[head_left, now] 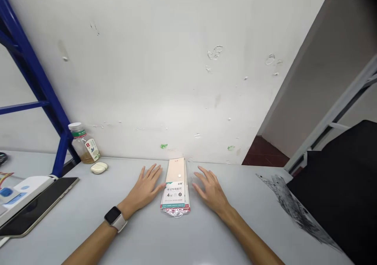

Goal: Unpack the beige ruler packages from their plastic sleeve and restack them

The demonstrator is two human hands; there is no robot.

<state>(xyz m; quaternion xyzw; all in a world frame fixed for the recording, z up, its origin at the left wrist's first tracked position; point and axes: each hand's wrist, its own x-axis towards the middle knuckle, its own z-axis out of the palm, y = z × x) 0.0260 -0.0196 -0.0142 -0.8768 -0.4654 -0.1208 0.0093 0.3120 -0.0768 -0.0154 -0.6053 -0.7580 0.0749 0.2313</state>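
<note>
We look down on a pale grey table (123,237) set against a scuffed white wall (153,60), with both bare hands resting on it. Our left hand (144,189) lies open, palm down and fingers spread, at 9 o'clock from a packaged ruler set (176,188), its thumb tip right at the packet's edge (whether they actually touch, we cannot tell). Our right hand (211,190) is open and palm down too, at 3 o'clock from the packet, its fingertips just beside it. Neither hand grips anything. A smartwatch (115,218) with a pale strap sits on our left wrist.

The packet lies flat, its long side pointing to 12 and its far end close to the wall, with a pale pink card, a white label and crimped clear plastic at the near end. At 10 o'clock from it stands a clear bottle (84,145) with a green band and amber liquid inside, and a small cream oval case (99,168) lies just beside that. Farther out, near 9 o'clock, a dark tablet (38,206) lies beside a white device (29,190), and a blue metal shelf frame (38,76) rises behind them. At 3 o'clock, past the table's edge, we see a large black object (338,186)
</note>
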